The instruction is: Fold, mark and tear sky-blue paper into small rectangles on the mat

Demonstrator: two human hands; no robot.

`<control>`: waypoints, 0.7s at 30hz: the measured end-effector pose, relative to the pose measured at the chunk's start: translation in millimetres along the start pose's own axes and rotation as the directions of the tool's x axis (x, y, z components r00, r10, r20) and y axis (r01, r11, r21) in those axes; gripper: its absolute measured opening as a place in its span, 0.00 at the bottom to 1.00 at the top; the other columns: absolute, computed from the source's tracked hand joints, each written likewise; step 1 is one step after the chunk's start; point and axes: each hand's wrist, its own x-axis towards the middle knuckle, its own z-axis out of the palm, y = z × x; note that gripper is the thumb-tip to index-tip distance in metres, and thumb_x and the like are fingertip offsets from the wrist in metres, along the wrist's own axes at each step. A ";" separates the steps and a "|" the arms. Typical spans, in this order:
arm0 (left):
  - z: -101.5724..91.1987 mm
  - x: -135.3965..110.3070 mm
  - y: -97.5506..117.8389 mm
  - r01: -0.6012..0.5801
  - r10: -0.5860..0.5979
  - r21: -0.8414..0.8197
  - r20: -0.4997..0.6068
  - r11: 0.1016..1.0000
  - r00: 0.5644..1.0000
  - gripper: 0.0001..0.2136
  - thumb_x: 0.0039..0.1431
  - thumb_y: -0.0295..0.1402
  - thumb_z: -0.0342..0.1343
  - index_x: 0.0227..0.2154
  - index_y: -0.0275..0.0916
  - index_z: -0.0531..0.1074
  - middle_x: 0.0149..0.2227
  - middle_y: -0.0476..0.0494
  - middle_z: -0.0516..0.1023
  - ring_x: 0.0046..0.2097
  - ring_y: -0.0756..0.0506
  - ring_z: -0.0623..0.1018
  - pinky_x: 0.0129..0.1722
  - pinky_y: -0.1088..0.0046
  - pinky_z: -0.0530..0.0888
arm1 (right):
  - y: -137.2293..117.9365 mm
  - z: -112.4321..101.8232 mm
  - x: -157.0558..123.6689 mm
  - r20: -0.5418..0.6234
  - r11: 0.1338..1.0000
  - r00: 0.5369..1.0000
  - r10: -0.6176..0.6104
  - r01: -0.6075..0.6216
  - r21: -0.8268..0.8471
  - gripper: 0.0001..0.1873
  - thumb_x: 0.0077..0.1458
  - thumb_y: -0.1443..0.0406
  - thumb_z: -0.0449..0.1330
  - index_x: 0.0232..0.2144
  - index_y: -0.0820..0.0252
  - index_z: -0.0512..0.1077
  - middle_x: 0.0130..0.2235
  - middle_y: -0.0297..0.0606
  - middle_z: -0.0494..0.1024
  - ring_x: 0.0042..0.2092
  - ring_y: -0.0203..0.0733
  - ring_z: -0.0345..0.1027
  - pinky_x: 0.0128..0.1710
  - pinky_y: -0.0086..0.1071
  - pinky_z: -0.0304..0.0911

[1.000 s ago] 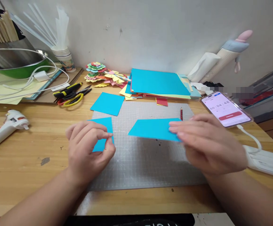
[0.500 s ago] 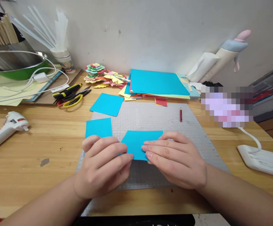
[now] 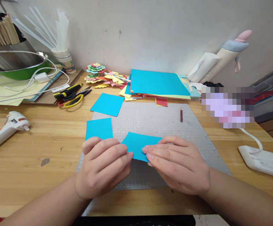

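Observation:
A small blue paper sheet [image 3: 137, 145] is held just above the grey cutting mat [image 3: 155, 121]. My left hand [image 3: 103, 166] pinches its left edge with curled fingers. From the other side, my right hand [image 3: 176, 161] grips its right edge, fingers pressed on top. A second blue paper square [image 3: 99, 128] lies flat just beyond my left hand, at the mat's left edge. A third blue square [image 3: 107, 104] rests farther back, at the mat's far left corner.
A stack of coloured paper [image 3: 158, 83] topped with blue lies at the back, with folded paper flowers [image 3: 96, 71] to its left. Scissors [image 3: 72, 99], a glue gun [image 3: 6, 128], a red pencil [image 3: 181, 114] and a white power strip [image 3: 263, 160] are on the wooden table.
Both hands came together near the front of the mat. My left hand let go of the smaller blue square, which now lies flat, and took hold of the sheet my right hand brought over.

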 end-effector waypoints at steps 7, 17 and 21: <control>-1.8 4.1 -0.4 -0.020 0.020 -0.015 -0.002 1.000 1.000 0.07 0.48 0.21 0.56 0.24 0.40 0.66 0.25 0.52 0.76 0.31 0.48 0.75 0.33 0.65 0.61 | 2.8 -8.7 2.7 -0.011 1.000 1.000 -0.027 0.027 -0.004 0.06 0.55 0.76 0.59 0.34 0.64 0.72 0.35 0.43 0.84 0.41 0.35 0.78 0.40 0.30 0.72; -4.8 2.0 -12.1 0.263 -0.269 -0.070 -0.096 0.962 0.958 0.09 0.51 0.21 0.56 0.27 0.42 0.65 0.27 0.51 0.71 0.31 0.47 0.72 0.34 0.63 0.64 | 29.4 -34.0 -11.1 -0.121 0.998 0.991 0.056 -0.060 -0.030 0.19 0.55 0.77 0.55 0.46 0.55 0.71 0.41 0.40 0.83 0.42 0.39 0.78 0.42 0.36 0.71; -1.7 -3.8 -21.7 0.508 -0.504 -0.435 0.133 0.744 0.853 0.10 0.61 0.33 0.53 0.46 0.44 0.69 0.44 0.42 0.75 0.48 0.41 0.74 0.47 0.57 0.69 | 21.4 -34.4 -10.0 -0.088 0.996 0.996 0.034 -0.041 -0.076 0.10 0.57 0.71 0.59 0.39 0.51 0.73 0.42 0.35 0.83 0.47 0.41 0.76 0.46 0.37 0.71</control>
